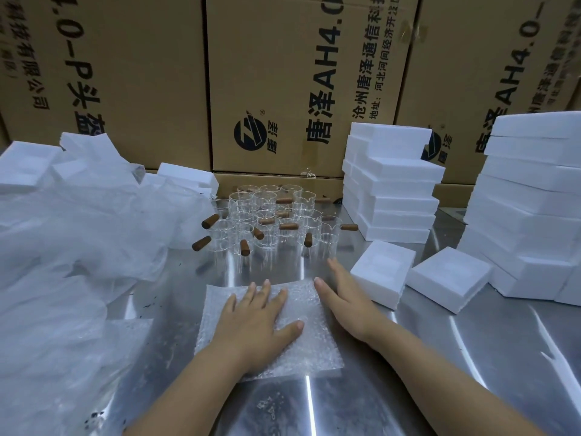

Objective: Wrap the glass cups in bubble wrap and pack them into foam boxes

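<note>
Since no cup stands on it yet, the step in hand looks like the laying-out. A square bubble wrap sheet (309,352) lies flat on the near middle of the table, and the left hand (257,319) presses it down, palm flat, fingers straight and slightly apart, thumb swung out to the side. The right hand (345,298) lies along the sheet's right edge, fingers straight and close together, holding nothing. Whether it rests on the wrap or on the metal beside it I cannot tell.

The glass cups (270,221) — small clear ones with brown stub handles sticking out sideways — stand clustered upright beyond the sheet, apart from both hands. As I judge it, the next move calls for reaching forward and lifting one cup from the near row without knocking its close-packed neighbours, then setting it on the wrap to roll. Two open foam boxes (382,272) wait just right of the right hand, recesses up.

The surface is a stainless steel table (471,357), shiny with streaked reflections and a few dark specks at the left front. Stacks of foam boxes (393,190) rise at the right. Crumpled clear plastic bags (63,247) holding more foam heap at the left. Printed cardboard cartons (273,83) wall off the back.
</note>
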